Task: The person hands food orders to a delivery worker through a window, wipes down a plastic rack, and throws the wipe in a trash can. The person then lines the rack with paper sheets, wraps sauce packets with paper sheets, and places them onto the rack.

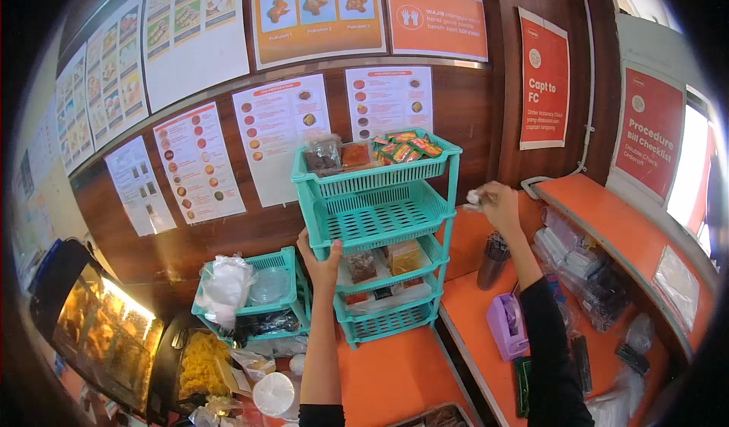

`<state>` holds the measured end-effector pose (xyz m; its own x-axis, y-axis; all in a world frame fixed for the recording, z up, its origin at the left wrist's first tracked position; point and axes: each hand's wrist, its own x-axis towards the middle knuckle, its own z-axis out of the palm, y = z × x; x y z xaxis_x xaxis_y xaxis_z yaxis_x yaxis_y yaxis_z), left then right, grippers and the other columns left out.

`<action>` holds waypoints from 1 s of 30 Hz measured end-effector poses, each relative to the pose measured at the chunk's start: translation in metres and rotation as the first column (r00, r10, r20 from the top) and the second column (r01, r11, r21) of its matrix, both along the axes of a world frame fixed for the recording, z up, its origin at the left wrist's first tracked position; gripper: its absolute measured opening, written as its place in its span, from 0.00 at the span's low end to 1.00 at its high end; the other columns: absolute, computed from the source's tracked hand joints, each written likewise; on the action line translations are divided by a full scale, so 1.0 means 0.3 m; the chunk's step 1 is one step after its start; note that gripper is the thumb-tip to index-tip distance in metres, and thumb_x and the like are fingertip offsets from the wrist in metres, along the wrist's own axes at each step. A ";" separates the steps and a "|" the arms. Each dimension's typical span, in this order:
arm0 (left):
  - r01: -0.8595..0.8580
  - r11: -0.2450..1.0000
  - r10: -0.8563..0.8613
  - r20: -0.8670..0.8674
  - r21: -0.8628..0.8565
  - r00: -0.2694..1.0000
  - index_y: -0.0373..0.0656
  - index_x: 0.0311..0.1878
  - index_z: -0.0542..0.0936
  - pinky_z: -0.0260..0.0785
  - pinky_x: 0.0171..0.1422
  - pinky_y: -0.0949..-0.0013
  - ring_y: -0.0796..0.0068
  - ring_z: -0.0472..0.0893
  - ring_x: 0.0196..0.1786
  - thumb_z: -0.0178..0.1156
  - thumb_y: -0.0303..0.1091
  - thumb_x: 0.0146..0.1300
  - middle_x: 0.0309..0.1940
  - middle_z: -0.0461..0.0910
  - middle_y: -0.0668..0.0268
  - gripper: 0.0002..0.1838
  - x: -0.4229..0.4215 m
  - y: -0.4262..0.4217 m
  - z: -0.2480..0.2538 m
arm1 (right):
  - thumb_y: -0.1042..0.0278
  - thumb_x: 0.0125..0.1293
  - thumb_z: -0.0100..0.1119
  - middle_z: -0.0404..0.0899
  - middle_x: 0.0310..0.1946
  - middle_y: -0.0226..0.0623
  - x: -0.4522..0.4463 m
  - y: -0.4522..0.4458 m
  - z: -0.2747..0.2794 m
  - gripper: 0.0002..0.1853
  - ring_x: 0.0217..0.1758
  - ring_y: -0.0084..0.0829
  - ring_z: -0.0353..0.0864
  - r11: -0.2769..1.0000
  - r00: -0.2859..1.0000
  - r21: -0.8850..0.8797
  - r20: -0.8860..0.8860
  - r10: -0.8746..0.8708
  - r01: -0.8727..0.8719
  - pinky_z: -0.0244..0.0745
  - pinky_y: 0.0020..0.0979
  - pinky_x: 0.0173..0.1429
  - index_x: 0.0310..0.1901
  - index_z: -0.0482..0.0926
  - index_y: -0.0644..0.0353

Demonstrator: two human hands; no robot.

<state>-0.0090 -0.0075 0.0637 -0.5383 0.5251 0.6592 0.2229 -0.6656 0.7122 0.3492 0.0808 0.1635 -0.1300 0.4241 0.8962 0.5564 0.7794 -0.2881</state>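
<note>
My left hand (pixel 323 264) grips the left edge of a teal plastic tiered rack (pixel 387 237), thumb at the front and fingers round the side. To the right of the rack, my right hand (pixel 499 205) is raised and pinches a small crumpled white wad (pixel 474 198), perhaps tissue or cloth. Seasoning-like sachets (pixel 406 148) and plastic-wrapped packs (pixel 323 154) fill the top basket. The second basket holds nothing that I can see. Lower down, a tier carries a bag of yellowish contents (pixel 404 258) beside a dark-filled bag (pixel 360 266).
Left of the rack stands a smaller teal basket (pixel 292 299) with plastic bags and clear lids. A lit food display case (pixel 99 328) is at far left. On the orange counter, right, are a purple tape dispenser (pixel 507 327), a dark cup (pixel 493 264) and plastic packs (pixel 569 248).
</note>
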 end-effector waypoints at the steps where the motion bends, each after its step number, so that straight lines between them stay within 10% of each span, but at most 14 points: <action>1: -0.004 1.000 0.004 0.005 -0.003 1.000 0.41 0.58 0.65 0.60 0.59 0.63 0.69 0.67 0.52 0.67 0.40 0.53 0.47 0.63 0.64 0.32 0.007 -0.001 -0.001 | 0.82 0.46 0.57 0.80 0.24 0.37 -0.004 0.017 0.030 0.07 0.28 0.29 0.79 0.981 0.996 -0.173 -0.018 0.083 -0.085 0.75 0.31 0.33 0.28 0.81 0.63; 3: 0.046 0.999 -0.047 0.036 0.009 0.998 0.40 0.57 0.64 0.59 0.59 0.64 0.70 0.67 0.53 0.68 0.40 0.52 0.48 0.64 0.65 0.33 0.015 -0.020 0.016 | 0.81 0.51 0.53 0.82 0.28 0.32 -0.020 0.094 0.086 0.11 0.29 0.20 0.79 0.801 0.906 -0.443 -0.063 0.419 -0.401 0.74 0.24 0.33 0.34 0.83 0.64; 7: 0.003 1.000 -0.004 0.028 0.013 1.000 0.41 0.57 0.64 0.60 0.59 0.65 0.70 0.68 0.53 0.68 0.40 0.52 0.49 0.65 0.65 0.33 -0.006 -0.004 -0.008 | 0.84 0.49 0.50 0.81 0.29 0.33 -0.052 0.161 0.110 0.12 0.30 0.22 0.79 0.482 0.775 -0.733 -0.096 0.625 -0.480 0.76 0.23 0.33 0.35 0.81 0.66; 18: 0.036 0.999 -0.035 -0.019 0.041 0.999 0.43 0.57 0.64 0.63 0.54 0.67 0.73 0.69 0.48 0.69 0.42 0.51 0.48 0.66 0.66 0.33 -0.009 0.000 -0.010 | 0.79 0.48 0.62 0.81 0.29 0.36 -0.180 0.362 0.025 0.06 0.33 0.26 0.78 0.754 0.742 -0.253 0.162 0.651 -0.606 0.74 0.31 0.38 0.31 0.82 0.64; 24: 0.065 0.997 -0.066 0.025 0.040 0.998 0.43 0.56 0.64 0.64 0.51 0.70 0.75 0.70 0.46 0.69 0.41 0.52 0.47 0.67 0.67 0.32 0.001 0.000 -0.007 | 0.75 0.51 0.62 0.81 0.35 0.42 -0.287 0.447 -0.053 0.10 0.37 0.33 0.80 0.673 0.685 -0.181 -0.360 0.633 -0.717 0.73 0.35 0.44 0.37 0.80 0.64; 26: 0.032 0.998 -0.033 0.011 0.046 0.999 0.43 0.56 0.64 0.64 0.50 0.71 0.76 0.70 0.46 0.68 0.41 0.52 0.46 0.68 0.67 0.32 -0.007 0.013 -0.007 | 0.73 0.52 0.63 0.79 0.38 0.45 -0.273 0.546 -0.084 0.13 0.39 0.38 0.79 0.814 0.817 -0.072 -0.095 0.569 -0.576 0.74 0.38 0.46 0.40 0.78 0.64; 30: -0.076 0.997 0.076 0.004 -0.002 0.997 0.41 0.61 0.63 0.63 0.55 0.66 0.71 0.69 0.49 0.67 0.41 0.53 0.51 0.68 0.62 0.35 0.028 -0.017 0.008 | 0.74 0.53 0.63 0.79 0.36 0.50 -0.179 0.414 -0.055 0.09 0.41 0.44 0.82 0.945 0.947 -0.063 0.017 -0.322 0.322 0.76 0.37 0.42 0.37 0.81 0.63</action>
